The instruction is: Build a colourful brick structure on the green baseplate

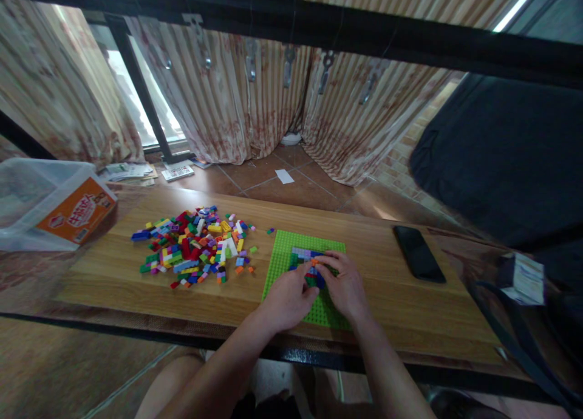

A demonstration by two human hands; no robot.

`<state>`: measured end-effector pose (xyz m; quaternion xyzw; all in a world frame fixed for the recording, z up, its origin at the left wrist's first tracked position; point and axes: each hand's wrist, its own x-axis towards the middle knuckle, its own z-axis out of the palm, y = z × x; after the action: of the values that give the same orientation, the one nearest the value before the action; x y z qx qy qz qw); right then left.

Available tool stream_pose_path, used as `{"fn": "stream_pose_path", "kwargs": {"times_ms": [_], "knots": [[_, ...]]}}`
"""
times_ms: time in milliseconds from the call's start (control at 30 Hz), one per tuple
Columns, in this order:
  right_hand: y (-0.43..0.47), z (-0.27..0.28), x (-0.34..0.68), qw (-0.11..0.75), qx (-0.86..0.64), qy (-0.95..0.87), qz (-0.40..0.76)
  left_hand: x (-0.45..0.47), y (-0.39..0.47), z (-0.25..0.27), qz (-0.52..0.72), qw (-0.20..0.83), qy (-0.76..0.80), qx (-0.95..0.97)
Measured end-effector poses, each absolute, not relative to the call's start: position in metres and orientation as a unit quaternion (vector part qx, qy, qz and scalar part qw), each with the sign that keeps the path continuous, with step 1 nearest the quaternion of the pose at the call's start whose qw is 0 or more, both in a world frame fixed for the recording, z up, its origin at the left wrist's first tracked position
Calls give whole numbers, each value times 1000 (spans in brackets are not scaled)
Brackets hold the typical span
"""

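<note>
A bright green studded baseplate (328, 319) lies on the wooden table, with a low build of blue, grey, green and red bricks (301, 252) on its middle. At the build, my right hand (345, 283) pinches a small orange brick (314, 262) between thumb and fingers. My left hand (286, 297) is curled over the lower left of the build. Its index fingertip reaches close to the orange brick, and its thumb lies lower and apart. Whatever is under the left fingers is hidden, and both hands cover part of the build.
A pile of loose, many-coloured bricks (191, 249) spreads over the left of the wooden table (382, 303). A black phone (419, 253) lies to the right. Past the left end stands a clear plastic box (45, 194) with an orange label. A dark metal bar (291, 18) with hooks crosses above.
</note>
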<state>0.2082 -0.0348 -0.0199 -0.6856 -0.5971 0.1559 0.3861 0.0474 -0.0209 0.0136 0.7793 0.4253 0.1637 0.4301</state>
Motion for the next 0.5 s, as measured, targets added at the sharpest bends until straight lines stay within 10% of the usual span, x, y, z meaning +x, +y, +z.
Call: {"fn": "stream_pose_path", "kwargs": {"times_ms": [500], "knots": [[-37, -19, 206, 334, -690, -635, 95, 47, -22, 15, 152, 413, 438, 784]]}}
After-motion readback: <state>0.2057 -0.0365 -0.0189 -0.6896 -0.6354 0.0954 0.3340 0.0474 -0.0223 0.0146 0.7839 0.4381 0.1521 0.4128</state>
